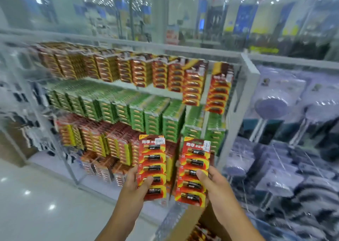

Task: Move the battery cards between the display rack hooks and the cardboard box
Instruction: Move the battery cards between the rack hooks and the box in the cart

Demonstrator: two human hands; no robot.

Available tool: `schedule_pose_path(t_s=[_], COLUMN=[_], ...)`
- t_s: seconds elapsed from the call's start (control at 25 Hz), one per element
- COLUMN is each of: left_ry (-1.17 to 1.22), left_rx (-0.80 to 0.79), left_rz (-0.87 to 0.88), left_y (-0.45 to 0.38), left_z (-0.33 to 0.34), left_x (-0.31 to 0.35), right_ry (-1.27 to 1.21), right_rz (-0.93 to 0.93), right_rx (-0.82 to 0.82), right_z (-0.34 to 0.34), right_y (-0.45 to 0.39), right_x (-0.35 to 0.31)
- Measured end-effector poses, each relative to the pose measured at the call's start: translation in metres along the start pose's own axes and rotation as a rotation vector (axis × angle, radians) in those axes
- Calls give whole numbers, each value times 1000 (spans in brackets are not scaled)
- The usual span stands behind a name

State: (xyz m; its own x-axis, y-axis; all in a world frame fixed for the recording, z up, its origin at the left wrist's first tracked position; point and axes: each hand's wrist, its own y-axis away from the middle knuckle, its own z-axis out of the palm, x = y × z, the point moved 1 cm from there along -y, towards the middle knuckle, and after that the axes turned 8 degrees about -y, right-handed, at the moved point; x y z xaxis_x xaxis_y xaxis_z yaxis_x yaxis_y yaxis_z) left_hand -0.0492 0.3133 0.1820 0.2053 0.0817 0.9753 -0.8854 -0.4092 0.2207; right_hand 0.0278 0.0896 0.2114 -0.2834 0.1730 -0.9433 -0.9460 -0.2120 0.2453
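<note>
1. My left hand grips a red battery card by its lower half, thumb across the front, fingers curled behind. The card stands upright in front of the display rack, at about 6 o'clock from the green rows.
2. My right hand pinches a second red card the same way, just beside the first at its 3 o'clock; the two cards are apart.
3. I judge each card light, thin and a little floppy, with glossy blisters that could slip under a thumb. Holding low leaves the top edge free for a hook; I cannot make out the hang hole under the price stickers.
4. The cardboard box sits below at 6 o'clock, between my forearms, with more red cards inside.
5. In the way: the rack hooks are packed full of orange, green and red rows, so free hook room looks scarce. The rack's white frame post stands at 2 o'clock; blurred shelving lies at 3 o'clock.
</note>
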Motion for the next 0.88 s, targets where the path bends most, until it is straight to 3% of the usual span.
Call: schedule_pose_path(t_s=[0.4,0.64,0.88], left_ry=[-47,-2,27], left_rx=[77,34,31], left_rz=[248,306,267], left_y=[-53,-90,-138], left_z=[-290,-380,-405], left_x=[99,156,209], right_ry=[24,-15,-65], right_rz=[-201,-246,-238], right_rx=[-79,-110,-125], right_z=[312,426,487], right_y=[-1,-33,-104], right_x=[-24,-39,-49])
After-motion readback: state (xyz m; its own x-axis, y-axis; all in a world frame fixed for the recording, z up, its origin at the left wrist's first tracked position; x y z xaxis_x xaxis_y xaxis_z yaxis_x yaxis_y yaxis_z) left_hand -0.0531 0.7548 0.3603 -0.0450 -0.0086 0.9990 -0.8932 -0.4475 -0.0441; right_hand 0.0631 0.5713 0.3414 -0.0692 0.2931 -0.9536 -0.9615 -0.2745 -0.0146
